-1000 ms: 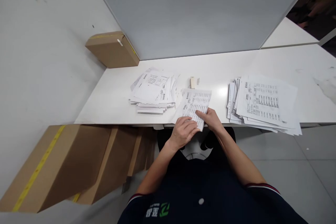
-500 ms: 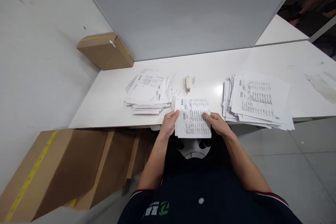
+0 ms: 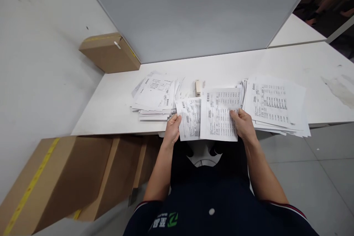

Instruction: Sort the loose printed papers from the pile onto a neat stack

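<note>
White rectangular printed sheets, thin, overlapping; left grip, right grip pinching edges.

We see thin, matt printed paper in the left stack and the right stack. Our white tabletop looks smooth and slightly glossy, while the box against the wall is matt brown cardboard.

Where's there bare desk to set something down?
White desk: left end, outside the left paper stack; strip behind the beige item, along the grey panel; right end, beyond the right paper stack. Crowded: front middle, where left hand and right hand hold sheets.
</note>
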A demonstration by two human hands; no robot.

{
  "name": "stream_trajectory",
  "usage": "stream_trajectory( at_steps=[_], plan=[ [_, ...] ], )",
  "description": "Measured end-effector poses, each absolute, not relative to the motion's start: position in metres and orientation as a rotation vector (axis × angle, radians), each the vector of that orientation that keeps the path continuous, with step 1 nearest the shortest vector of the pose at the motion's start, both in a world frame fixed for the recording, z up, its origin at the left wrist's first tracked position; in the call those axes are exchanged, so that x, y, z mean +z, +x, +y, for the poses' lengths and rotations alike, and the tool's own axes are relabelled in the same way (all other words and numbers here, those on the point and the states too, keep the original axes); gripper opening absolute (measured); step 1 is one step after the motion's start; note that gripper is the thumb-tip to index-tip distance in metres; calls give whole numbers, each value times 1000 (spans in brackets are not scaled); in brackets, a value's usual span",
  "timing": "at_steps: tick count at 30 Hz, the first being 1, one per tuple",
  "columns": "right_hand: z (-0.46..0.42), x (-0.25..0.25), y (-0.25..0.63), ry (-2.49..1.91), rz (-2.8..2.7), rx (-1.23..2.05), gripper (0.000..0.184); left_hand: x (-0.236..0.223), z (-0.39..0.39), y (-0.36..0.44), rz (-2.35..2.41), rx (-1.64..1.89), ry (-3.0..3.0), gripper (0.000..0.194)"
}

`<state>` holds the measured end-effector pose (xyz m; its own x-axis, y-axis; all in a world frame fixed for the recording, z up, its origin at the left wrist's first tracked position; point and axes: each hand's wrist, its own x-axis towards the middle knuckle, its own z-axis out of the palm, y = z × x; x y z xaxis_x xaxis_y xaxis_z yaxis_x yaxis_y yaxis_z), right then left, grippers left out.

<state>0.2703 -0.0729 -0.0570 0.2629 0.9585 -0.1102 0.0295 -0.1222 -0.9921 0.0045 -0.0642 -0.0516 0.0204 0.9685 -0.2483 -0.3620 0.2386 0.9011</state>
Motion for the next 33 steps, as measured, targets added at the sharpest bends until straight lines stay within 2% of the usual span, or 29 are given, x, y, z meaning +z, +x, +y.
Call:
stream_trajectory(
  at_steps=[8,15,18,20,23,26,33],
  plan=[
    [-67,-54,242,-1395,-1055,1172,30,-51,-65,17,1033,1189,729,39],
    [-64,-64,218,-1648,-1368,948,32,-49,-71,32,1066,1199,807,46],
    [-61,-54,223,-1596,-1323,883,44,-45,-69,29,1074,1288,932,42],
    [-56,-42,227,-1429,-1319,1003,48,-38,-64,26,1063,1339,1062,37],
    [-46,-20,230,-1089,-1314,1222,37,-24,-56,22,1029,1409,1240,31],
    [-39,-4,228,-926,-1238,1182,30,-14,-47,20,1003,1513,1331,29],
    [-35,-23,223,-1028,-1234,1089,29,-24,-39,24,1074,1478,1341,28]
  ],
)
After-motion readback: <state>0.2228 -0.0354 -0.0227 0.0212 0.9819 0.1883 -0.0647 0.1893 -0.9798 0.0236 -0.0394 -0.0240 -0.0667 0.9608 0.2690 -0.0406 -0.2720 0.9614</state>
